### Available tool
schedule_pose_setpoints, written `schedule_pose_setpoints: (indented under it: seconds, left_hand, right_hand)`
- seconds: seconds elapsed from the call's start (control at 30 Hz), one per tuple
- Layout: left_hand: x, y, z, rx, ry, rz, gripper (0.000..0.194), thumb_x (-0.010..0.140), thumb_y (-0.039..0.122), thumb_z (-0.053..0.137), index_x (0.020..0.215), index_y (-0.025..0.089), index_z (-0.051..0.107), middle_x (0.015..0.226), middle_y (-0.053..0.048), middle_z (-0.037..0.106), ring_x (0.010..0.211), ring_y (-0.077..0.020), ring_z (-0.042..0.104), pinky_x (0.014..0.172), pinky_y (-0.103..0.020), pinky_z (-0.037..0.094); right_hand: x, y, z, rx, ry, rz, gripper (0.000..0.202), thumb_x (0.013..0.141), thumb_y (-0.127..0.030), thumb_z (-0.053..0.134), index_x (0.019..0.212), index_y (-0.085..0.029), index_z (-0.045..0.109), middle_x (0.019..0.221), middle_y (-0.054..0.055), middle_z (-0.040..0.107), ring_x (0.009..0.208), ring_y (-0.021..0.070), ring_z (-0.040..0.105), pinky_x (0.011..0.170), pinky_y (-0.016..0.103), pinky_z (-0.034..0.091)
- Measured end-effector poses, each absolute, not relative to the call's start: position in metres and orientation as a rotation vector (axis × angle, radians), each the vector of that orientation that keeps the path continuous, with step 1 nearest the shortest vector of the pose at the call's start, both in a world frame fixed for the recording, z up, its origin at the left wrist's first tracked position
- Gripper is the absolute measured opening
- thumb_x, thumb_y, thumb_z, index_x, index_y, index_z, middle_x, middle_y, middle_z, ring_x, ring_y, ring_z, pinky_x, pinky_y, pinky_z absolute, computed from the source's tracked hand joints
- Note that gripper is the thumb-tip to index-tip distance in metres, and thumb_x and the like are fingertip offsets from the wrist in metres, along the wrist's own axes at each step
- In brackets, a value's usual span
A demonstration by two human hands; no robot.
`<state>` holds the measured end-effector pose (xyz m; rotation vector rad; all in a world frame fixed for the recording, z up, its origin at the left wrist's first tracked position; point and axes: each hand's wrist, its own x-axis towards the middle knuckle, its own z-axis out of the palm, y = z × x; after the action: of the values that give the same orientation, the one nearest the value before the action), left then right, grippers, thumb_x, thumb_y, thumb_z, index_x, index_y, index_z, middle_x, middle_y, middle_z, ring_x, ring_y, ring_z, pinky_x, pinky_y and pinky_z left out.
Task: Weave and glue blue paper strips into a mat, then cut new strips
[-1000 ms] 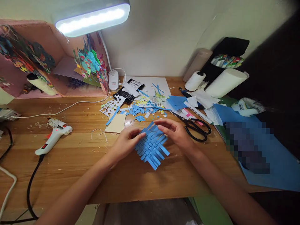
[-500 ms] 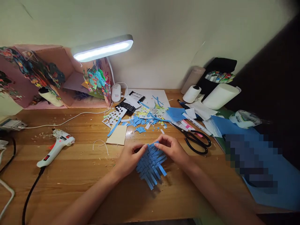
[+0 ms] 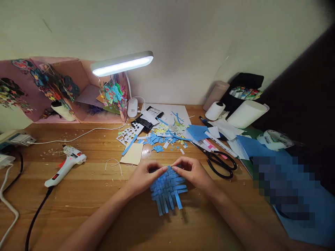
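Observation:
Between my two hands hangs a mat woven from blue paper strips (image 3: 169,190), its loose strip ends sticking out at the bottom and right. My left hand (image 3: 146,176) pinches its upper left edge between thumb and fingers. At the upper right edge, close to the left thumb, my right hand (image 3: 192,170) pinches it too. The mat is tilted above the wooden table. Beyond the hands lies a heap of blue paper scraps (image 3: 154,139), with black-handled scissors (image 3: 222,164) to the right of it.
A hot glue gun (image 3: 65,165) rests at the left, its black cord running forward. A lit lamp (image 3: 123,63) overhangs the back. Beige card (image 3: 132,154) lies beyond my left hand. White rolls (image 3: 247,114) and blue sheets (image 3: 309,205) occupy the right side.
The woven mat has turned slightly, so its lower strips now point more straight down. Both hands keep their pinch on it. The whole view has shifted a little.

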<state>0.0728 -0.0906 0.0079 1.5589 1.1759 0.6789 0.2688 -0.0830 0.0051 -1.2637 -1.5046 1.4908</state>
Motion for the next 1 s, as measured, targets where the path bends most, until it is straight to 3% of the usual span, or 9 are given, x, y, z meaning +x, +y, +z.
schedule_pose_setpoints:
  seconds: [0.13, 0.4, 0.67, 0.73, 0.83, 0.9, 1.0]
  left_hand:
    - [0.070, -0.085, 0.005, 1.274, 1.192, 0.853, 0.040, 0.063, 0.044, 0.074, 0.087, 0.014, 0.064, 0.084, -0.006, 0.068, 0.075, -0.0180, 0.061, 0.066, -0.027, 0.047]
    - [0.071, -0.084, 0.009, 1.080, 1.284, 0.985, 0.040, 0.053, 0.045, 0.078, 0.071, 0.014, 0.064, 0.073, -0.005, 0.069, 0.069, -0.0195, 0.063, 0.063, -0.028, 0.049]
    - [0.066, -0.076, 0.008, 1.095, 1.275, 1.019, 0.046, 0.060, 0.054, 0.070, 0.082, 0.013, 0.066, 0.084, -0.006, 0.069, 0.084, -0.0202, 0.061, 0.077, -0.030, 0.046]
    - [0.065, -0.075, 0.006, 1.036, 1.261, 1.022, 0.048, 0.059, 0.052, 0.071, 0.088, 0.013, 0.064, 0.087, -0.006, 0.068, 0.082, -0.0185, 0.060, 0.072, -0.029, 0.046]
    - [0.064, -0.076, 0.003, 1.024, 1.219, 0.979, 0.041, 0.060, 0.049, 0.072, 0.077, 0.013, 0.061, 0.074, -0.003, 0.064, 0.068, -0.0146, 0.057, 0.061, -0.025, 0.044]
    - [0.064, -0.077, 0.002, 1.069, 1.202, 0.991, 0.035, 0.062, 0.045, 0.071, 0.069, 0.013, 0.059, 0.066, 0.000, 0.060, 0.063, -0.0121, 0.054, 0.059, -0.023, 0.042]
    - [0.066, -0.081, 0.003, 1.137, 1.172, 0.987, 0.028, 0.067, 0.039, 0.069, 0.072, 0.013, 0.062, 0.069, 0.000, 0.060, 0.065, -0.0109, 0.054, 0.061, -0.022, 0.042]
  right_hand:
    - [0.267, -0.080, 0.001, -1.261, -1.255, 1.427, 0.025, 0.065, -0.038, 0.072, 0.073, -0.016, 0.063, 0.072, 0.001, 0.065, 0.069, 0.0144, 0.059, 0.066, 0.026, 0.045]
    - [0.265, -0.081, -0.005, -1.248, -1.365, 1.598, 0.029, 0.063, -0.042, 0.073, 0.072, -0.017, 0.060, 0.068, -0.001, 0.063, 0.063, 0.0130, 0.058, 0.062, 0.026, 0.046]
    - [0.271, -0.076, 0.004, -1.327, -1.329, 1.482, 0.034, 0.061, -0.047, 0.072, 0.070, -0.017, 0.060, 0.065, -0.001, 0.061, 0.059, 0.0131, 0.056, 0.053, 0.025, 0.046]
    - [0.274, -0.074, 0.003, -1.345, -1.313, 1.413, 0.034, 0.062, -0.048, 0.071, 0.071, -0.018, 0.060, 0.066, 0.000, 0.062, 0.061, 0.0141, 0.057, 0.054, 0.026, 0.047]
    - [0.277, -0.073, 0.003, -1.369, -1.317, 1.337, 0.035, 0.064, -0.051, 0.069, 0.075, -0.018, 0.062, 0.069, 0.002, 0.064, 0.065, 0.0162, 0.060, 0.058, 0.027, 0.048]
    - [0.278, -0.072, 0.003, -1.355, -1.357, 1.401, 0.037, 0.068, -0.052, 0.066, 0.081, -0.017, 0.065, 0.074, 0.003, 0.067, 0.070, 0.0176, 0.062, 0.062, 0.028, 0.049]
    - [0.279, -0.073, 0.004, -1.256, -1.400, 1.571, 0.037, 0.070, -0.047, 0.067, 0.091, -0.017, 0.067, 0.084, 0.004, 0.070, 0.079, 0.0195, 0.065, 0.071, 0.031, 0.051]
